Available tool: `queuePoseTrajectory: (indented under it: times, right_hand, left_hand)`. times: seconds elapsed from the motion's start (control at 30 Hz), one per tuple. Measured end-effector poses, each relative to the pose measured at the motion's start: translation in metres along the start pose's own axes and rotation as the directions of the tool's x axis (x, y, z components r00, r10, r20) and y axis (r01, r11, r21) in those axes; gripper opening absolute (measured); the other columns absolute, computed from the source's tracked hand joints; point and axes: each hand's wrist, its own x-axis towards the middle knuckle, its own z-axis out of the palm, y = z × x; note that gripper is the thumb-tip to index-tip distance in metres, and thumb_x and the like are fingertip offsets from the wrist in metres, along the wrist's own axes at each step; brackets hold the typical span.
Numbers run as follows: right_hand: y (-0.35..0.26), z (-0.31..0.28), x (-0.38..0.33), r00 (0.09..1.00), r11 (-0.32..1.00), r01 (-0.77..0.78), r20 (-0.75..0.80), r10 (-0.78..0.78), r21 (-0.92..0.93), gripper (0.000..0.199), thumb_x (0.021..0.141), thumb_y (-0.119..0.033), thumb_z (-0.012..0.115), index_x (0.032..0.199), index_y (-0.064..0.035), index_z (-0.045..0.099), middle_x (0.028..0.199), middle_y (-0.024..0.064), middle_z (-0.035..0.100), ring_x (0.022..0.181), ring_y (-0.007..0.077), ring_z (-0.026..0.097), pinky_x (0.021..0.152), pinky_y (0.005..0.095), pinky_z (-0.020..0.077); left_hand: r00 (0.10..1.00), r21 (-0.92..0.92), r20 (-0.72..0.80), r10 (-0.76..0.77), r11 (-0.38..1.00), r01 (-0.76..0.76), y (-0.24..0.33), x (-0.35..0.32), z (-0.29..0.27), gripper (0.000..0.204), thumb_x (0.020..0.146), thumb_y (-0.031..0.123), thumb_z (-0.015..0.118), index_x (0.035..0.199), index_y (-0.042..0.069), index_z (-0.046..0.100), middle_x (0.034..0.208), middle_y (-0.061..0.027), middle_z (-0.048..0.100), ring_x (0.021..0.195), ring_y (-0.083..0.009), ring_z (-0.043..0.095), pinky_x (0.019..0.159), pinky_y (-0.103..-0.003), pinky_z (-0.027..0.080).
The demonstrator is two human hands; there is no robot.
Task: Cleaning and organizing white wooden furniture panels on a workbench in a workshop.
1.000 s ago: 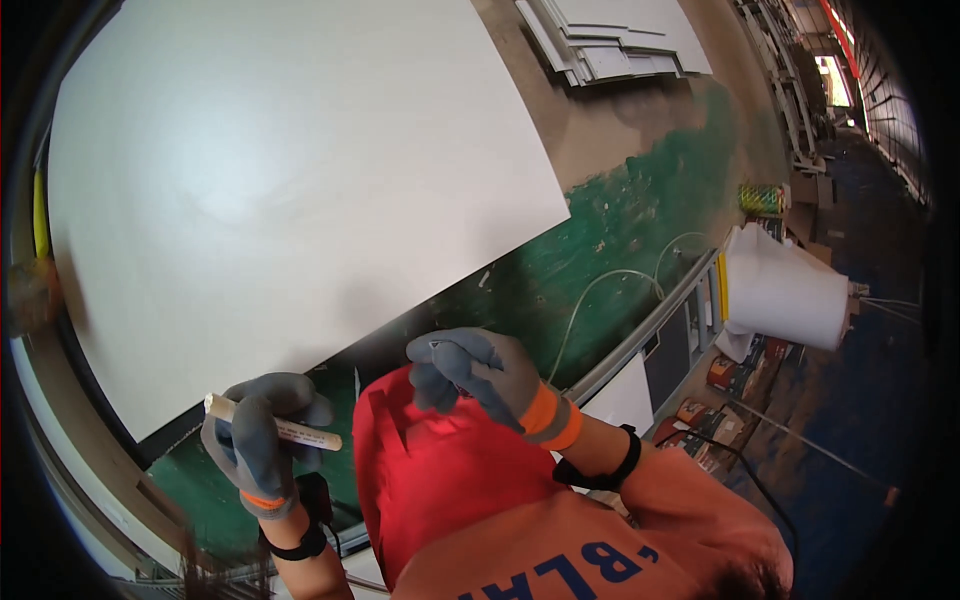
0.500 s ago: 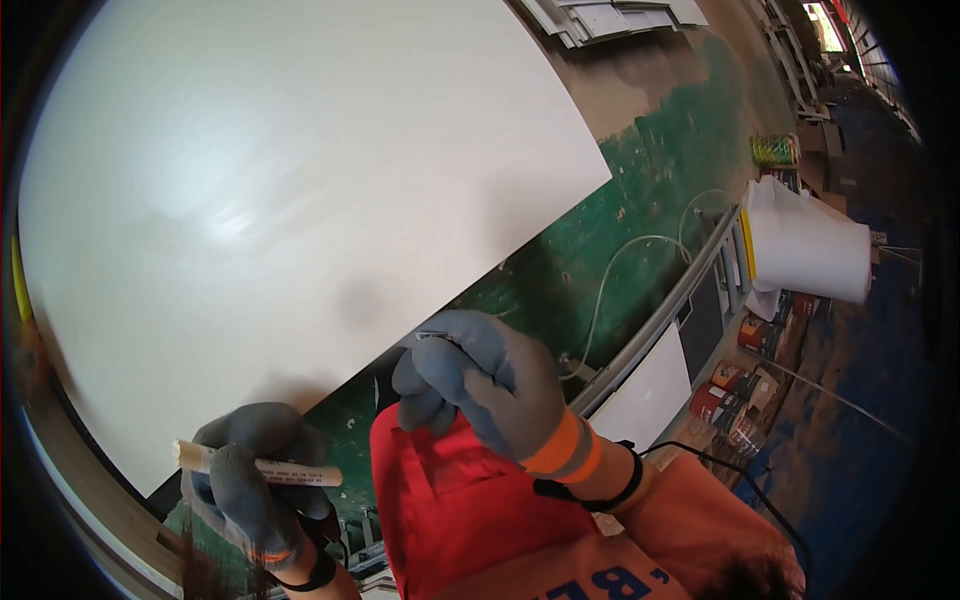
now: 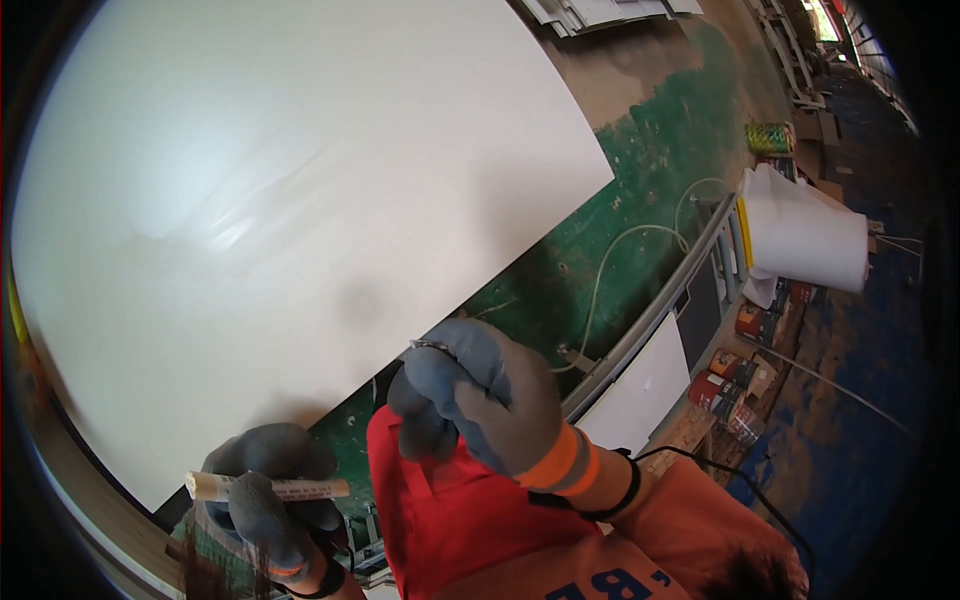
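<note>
My left hand, in a grey coated work glove, is closed around a short cream-coloured rod with printing along its side. I cannot make out what kind of rod it is. In the matching glove with an orange cuff, my right hand pinches a small, thin metal piece between thumb and forefinger. Its kind is too small to tell. Both hands are at the near edge of a large glossy white panel, the right one just off that edge.
Under the panel lies a green, paint-worn table top. A pale thin hose curls over it. To the right are a metal rail, a big white roll and several red cans. White strips lie at the back.
The left hand and its rod have shifted slightly right and down in the picture. The right hand has sunk a little, keeping its pinch. The view has moved slightly.
</note>
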Motion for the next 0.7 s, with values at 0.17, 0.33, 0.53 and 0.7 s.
queuePoseTrajectory:
  times: [0.17,0.33,0.53,0.7]
  right_hand:
    - [0.017,-0.003,0.0,0.958,0.953,0.269,-0.065,-0.281,-0.141,0.032,0.085,0.003,0.039,0.114,0.0101,0.053,0.086,0.0155,0.066,0.069,0.0148,0.064,0.061,0.0254,0.0528]
    - [0.003,0.004,-0.003,0.993,0.993,0.1,-0.072,-0.095,0.069,0.027,0.092,-0.007,0.047,0.112,0.0095,0.052,0.083,0.0149,0.066,0.061,0.0162,0.064,0.052,0.0249,0.051]
    - [-0.01,0.007,-0.004,0.996,0.988,-0.059,-0.058,0.068,0.143,0.032,0.096,-0.02,0.052,0.11,0.0087,0.052,0.077,0.0134,0.065,0.054,0.0177,0.063,0.042,0.025,0.0476]
    - [-0.025,0.008,-0.005,0.972,0.963,-0.235,0.001,0.237,0.135,0.027,0.092,-0.002,0.038,0.117,0.0043,0.048,0.085,0.0128,0.064,0.058,0.0173,0.065,0.045,0.0239,0.0482]
  left_hand:
    - [0.993,-0.014,-0.117,-0.015,1.0,0.013,-0.005,-0.001,0.003,0.057,0.079,0.046,0.052,0.078,-0.01,0.06,0.057,-0.017,0.058,0.032,-0.0151,0.045,0.029,-0.023,0.034]
    - [0.991,-0.045,-0.133,-0.019,0.999,0.013,0.001,-0.002,0.003,0.056,0.079,0.045,0.054,0.081,-0.011,0.06,0.057,-0.0176,0.058,0.032,-0.0155,0.046,0.029,-0.023,0.035]
    - [0.999,-0.047,0.034,-0.033,0.998,0.035,0.002,0.001,-0.002,0.056,0.078,0.044,0.056,0.082,-0.012,0.06,0.059,-0.0169,0.059,0.031,-0.0159,0.046,0.028,-0.025,0.036]
    - [0.992,-0.115,0.128,-0.021,0.993,0.036,-0.004,0.006,-0.008,0.054,0.078,0.043,0.058,0.085,-0.011,0.061,0.06,-0.0172,0.06,0.032,-0.016,0.048,0.029,-0.025,0.038]
